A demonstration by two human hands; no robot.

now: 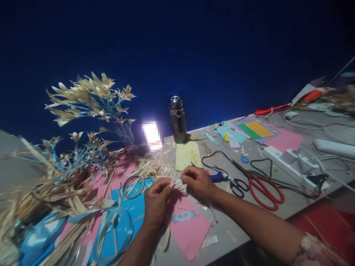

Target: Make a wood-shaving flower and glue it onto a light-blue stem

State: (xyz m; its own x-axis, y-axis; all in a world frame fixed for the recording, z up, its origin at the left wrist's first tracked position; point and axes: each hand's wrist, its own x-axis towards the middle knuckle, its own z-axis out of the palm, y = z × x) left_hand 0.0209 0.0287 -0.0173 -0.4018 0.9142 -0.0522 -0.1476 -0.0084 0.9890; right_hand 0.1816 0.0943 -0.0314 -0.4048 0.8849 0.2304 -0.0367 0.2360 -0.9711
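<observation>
My left hand (157, 197) is closed in a pinch over the middle of the table, its fingertips on a small pale piece (173, 182) too small to make out. Just right of it, my right hand (198, 181) is also pinched, near the other side of that piece; what its fingers hold is hidden. Below both hands lies a pink paper sheet (191, 236) with a bluish strip (183, 216) on it. Beyond them is a yellow sheet (188, 153) with scraps on top.
Red-handled scissors (266, 190), black-handled scissors (239, 186) and a white power strip (294, 166) lie at right. A dark flask (178, 122) stands behind. Dried flowers (88, 96), blue ribbon (126, 225) and husks (63, 199) fill the left.
</observation>
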